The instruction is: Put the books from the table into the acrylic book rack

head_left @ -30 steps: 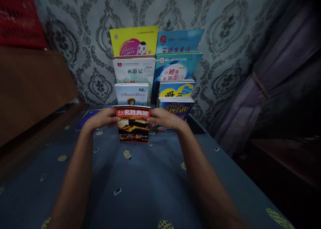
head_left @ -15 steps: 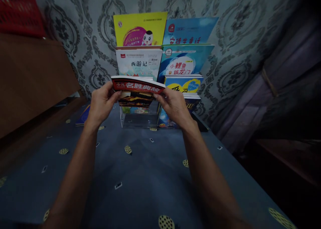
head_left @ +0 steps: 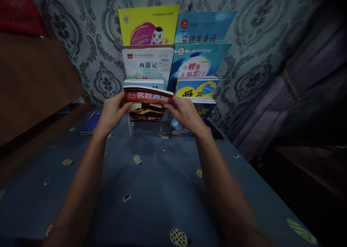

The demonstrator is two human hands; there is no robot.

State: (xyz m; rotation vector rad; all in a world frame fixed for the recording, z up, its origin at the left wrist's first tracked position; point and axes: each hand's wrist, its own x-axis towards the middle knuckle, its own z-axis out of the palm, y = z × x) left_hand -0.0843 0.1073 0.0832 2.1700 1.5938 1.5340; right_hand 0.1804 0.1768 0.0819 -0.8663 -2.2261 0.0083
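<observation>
A book with a red title band and a dark landscape photo is held upright between my two hands. My left hand pinches its left edge, thumb in front. On the right edge, my right hand grips it the same way. The book stands at the front left of a clear tiered rack, above its lowest tier. Behind it are a light blue book, a white book and a yellow book. My right hand partly covers a dark blue book in the right column.
More books fill the right column, among them a teal one and a yellow-and-blue one. A blue book lies flat at the left on the patterned tablecloth. A wooden cabinet with a red basket stands left; a curtain hangs right.
Both hands have lowered the red-titled book and tilted it more upright, so more of its cover shows. The light blue book behind it has come into view. The camera view has shifted slightly.
</observation>
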